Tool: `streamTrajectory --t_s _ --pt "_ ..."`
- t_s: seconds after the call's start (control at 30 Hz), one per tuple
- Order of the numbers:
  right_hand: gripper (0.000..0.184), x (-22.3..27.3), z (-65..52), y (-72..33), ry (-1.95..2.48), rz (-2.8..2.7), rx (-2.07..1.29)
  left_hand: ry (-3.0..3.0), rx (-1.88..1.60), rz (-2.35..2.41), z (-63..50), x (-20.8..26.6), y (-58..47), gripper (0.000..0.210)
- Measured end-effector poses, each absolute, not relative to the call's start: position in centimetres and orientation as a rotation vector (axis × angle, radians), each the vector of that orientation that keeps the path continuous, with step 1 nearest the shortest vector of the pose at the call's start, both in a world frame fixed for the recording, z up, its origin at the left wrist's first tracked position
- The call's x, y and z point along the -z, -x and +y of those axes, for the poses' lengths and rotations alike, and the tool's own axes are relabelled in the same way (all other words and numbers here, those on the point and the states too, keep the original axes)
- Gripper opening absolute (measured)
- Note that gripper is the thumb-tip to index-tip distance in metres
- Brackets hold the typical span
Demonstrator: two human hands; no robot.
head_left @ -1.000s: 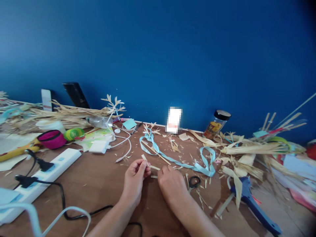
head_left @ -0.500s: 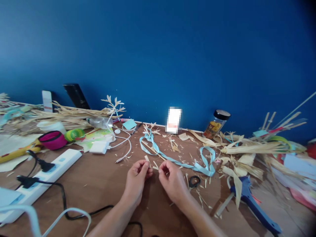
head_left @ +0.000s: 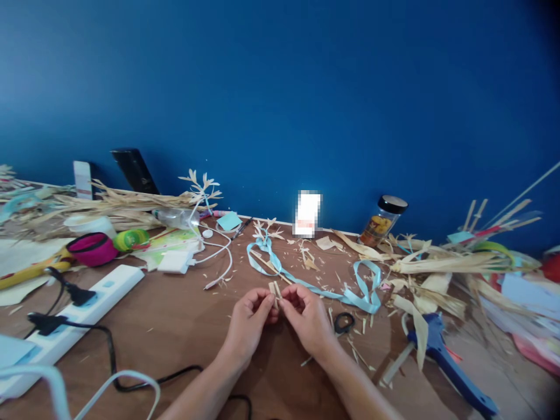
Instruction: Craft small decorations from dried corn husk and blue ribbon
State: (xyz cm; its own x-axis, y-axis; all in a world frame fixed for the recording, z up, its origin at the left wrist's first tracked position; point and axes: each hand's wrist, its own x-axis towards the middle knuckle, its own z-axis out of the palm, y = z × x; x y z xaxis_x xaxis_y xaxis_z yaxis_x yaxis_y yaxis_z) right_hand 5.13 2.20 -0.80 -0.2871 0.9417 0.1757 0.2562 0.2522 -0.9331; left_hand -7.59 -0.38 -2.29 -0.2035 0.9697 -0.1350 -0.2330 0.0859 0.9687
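Observation:
My left hand (head_left: 250, 318) is closed in a pinch on a short, pale strip of dried husk (head_left: 272, 289). Beside it, my right hand (head_left: 306, 318) has thumb and forefinger pressed together at the same spot, on a second narrow pale strip (head_left: 277, 288). The fingertips of both hands nearly meet, and the lower ends of the strips are hidden by them. Just beyond lies a light blue ribbon (head_left: 306, 284), looped at both ends, near a small husk flower (head_left: 265, 227). A black ring-shaped piece (head_left: 344, 322) rests right of my right hand.
Blue hot glue gun (head_left: 450, 361) at right, among dried husks (head_left: 441, 263). A jar (head_left: 381, 220) with a black lid leans by the wall. On the left are a white power strip (head_left: 102, 303) with black plugs, a white charger (head_left: 175, 261) and cables. Husk scraps litter the brown tabletop.
My hands have come together; they were a little apart before. The right fingertips now meet the husk strip beside the left fingers. The things on the table look unmoved.

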Motion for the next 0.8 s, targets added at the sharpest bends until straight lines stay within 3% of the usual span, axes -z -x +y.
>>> streamTrajectory --t_s 0.27,0.47,0.8 --pt "0.008 0.21 2.1 -5.28 1.196 -1.775 -0.842 -0.898 -1.386 1.275 -0.59 2.03 7.52 0.02" --pt "0.008 0.01 1.8 -4.81 1.098 -1.663 -1.061 -0.898 -1.426 1.357 -0.55 1.91 7.6 0.021" --pt "0.008 0.4 1.95 -4.9 1.117 -1.691 -1.082 -0.936 -1.372 1.326 -0.8 1.7 7.6 0.02"
